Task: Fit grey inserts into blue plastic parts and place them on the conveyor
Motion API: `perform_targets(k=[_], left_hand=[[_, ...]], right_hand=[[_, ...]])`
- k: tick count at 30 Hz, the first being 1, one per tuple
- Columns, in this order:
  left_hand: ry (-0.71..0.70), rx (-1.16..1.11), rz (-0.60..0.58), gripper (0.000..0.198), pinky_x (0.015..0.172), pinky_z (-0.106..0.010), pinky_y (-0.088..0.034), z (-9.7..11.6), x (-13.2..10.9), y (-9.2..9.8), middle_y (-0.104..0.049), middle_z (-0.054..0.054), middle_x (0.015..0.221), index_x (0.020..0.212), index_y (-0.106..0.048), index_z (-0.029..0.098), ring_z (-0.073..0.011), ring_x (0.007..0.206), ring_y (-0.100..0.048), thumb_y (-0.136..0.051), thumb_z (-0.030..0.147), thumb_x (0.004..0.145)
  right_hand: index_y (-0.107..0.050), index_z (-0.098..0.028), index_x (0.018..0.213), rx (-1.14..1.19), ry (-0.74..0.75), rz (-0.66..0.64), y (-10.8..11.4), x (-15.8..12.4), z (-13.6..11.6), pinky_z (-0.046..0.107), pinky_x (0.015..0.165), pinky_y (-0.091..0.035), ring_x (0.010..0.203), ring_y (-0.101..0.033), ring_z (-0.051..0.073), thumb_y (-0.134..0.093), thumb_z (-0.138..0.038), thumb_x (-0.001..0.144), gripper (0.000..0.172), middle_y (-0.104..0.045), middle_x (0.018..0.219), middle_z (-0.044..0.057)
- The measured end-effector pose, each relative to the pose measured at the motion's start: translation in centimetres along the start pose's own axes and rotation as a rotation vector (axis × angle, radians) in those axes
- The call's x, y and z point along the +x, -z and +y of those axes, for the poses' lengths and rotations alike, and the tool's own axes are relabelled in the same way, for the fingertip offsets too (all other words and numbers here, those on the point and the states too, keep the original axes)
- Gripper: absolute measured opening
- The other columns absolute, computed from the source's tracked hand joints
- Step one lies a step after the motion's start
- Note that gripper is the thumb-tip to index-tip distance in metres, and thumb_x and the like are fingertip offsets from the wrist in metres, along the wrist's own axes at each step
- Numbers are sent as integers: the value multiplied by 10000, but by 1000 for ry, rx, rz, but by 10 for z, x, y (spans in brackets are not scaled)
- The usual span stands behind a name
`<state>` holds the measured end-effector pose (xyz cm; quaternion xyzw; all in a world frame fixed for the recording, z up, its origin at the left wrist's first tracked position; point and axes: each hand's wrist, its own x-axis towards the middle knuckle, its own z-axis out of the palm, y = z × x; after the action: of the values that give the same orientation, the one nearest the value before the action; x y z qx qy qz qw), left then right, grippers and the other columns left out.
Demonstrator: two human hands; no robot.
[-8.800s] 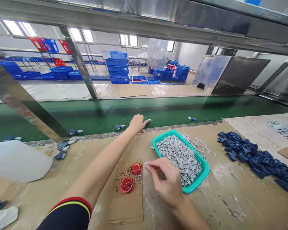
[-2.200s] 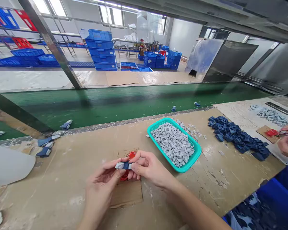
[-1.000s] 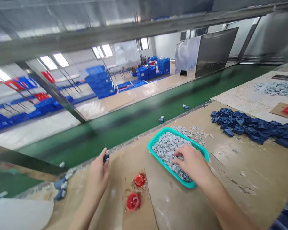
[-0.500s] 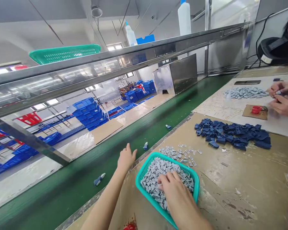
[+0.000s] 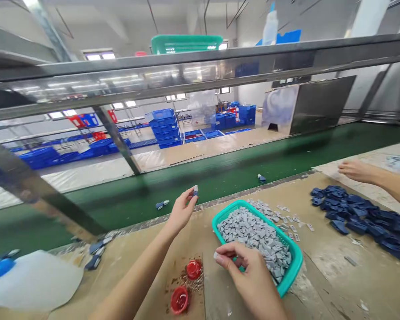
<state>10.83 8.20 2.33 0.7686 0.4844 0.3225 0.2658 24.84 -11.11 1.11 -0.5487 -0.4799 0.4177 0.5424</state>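
Observation:
My left hand (image 5: 181, 210) reaches to the edge of the green conveyor belt (image 5: 286, 146), its fingertips closed on a small blue-and-grey piece (image 5: 195, 192). My right hand (image 5: 250, 278) hovers at the near left corner of the teal basket (image 5: 295, 266), thumb and fingers pinched on what looks like a small grey piece (image 5: 216, 256). The basket is heaped with grey pieces (image 5: 256, 235). Two red caps (image 5: 194, 269) (image 5: 179, 300) lie on a cardboard scrap between my arms.
A pile of dark blue pieces (image 5: 363, 218) lies to the right, with a co-worker's hand (image 5: 353, 170) beyond it. Loose grey pieces (image 5: 286, 213) sit behind the basket. Joined pieces (image 5: 162, 204) (image 5: 262, 178) lie on the belt. A white jug (image 5: 36, 280) is at the left.
My right hand has come up out of the basket's grey pieces with its fingers pinched. My left hand, open half a second ago, now grips a small piece at the belt edge. The view swung left.

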Motion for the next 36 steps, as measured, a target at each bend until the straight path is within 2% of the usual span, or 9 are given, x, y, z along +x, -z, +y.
perform_targets(k=[2,3,5,7,10,15,20,30,36], left_hand=[[47,-111,97,463,899,-348,-490,-2,-57,31,-606,-120,1226,1260,-507,162,-217,1059,-608,-449,418,878],[96,-241,190,448,898,-357,-495,-2,-85,43,-634,-114,1185,1195,-562,169,-227,1038,-620,-545,422,825],[172,-373,305,420,908,-367,-501,0,-132,58,-658,-100,1148,1134,-602,186,-228,1029,-626,-640,381,764],[223,-482,408,398,914,-360,-508,1,-165,63,-678,-82,1106,1080,-625,196,-223,1032,-626,-710,314,709],[288,-599,503,342,858,-330,-549,1,-190,55,-717,-46,949,936,-657,191,-212,936,-666,-782,238,621],[409,-670,420,308,756,-290,-599,8,-204,42,-741,-30,833,813,-702,175,-207,766,-704,-830,200,534],[504,-771,401,316,730,-255,-608,14,-207,45,-757,-17,802,801,-734,180,-211,739,-717,-839,182,502],[533,-898,381,368,744,-286,-606,14,-203,47,-754,-70,851,854,-723,147,-249,814,-711,-833,167,503],[469,-822,379,291,748,-288,-602,11,-204,42,-750,-54,821,796,-694,156,-226,791,-711,-822,174,535]], right_hand=[[-695,-188,820,116,-100,-68,-10,-4,5,258,671,-487,772,-660,200,-666,-357,773,178,-716,807,50],[-688,-177,800,162,-141,-100,-15,-5,7,261,671,-491,754,-661,199,-689,-375,750,205,-715,791,54],[-671,-164,754,207,-191,-155,-25,-9,10,253,646,-482,727,-654,191,-722,-396,713,241,-711,763,57],[-656,-162,739,224,-234,-212,-33,-11,12,230,574,-444,681,-631,169,-718,-415,716,262,-704,728,49],[-654,-160,784,244,-302,-248,-42,-11,17,211,509,-382,621,-587,138,-686,-444,746,288,-694,704,39],[-670,-137,757,147,-269,-111,-52,-5,29,242,568,-414,695,-621,181,-734,-443,690,320,-712,736,78],[-651,-132,716,67,-274,-68,-60,0,34,259,569,-420,642,-615,180,-740,-450,679,332,-709,685,87],[-667,-125,694,23,-269,-64,-63,3,39,256,544,-427,616,-622,182,-743,-460,665,344,-707,663,92],[-669,-130,705,71,-270,-91,-61,3,39,263,555,-436,656,-638,199,-744,-460,663,341,-710,687,96]])
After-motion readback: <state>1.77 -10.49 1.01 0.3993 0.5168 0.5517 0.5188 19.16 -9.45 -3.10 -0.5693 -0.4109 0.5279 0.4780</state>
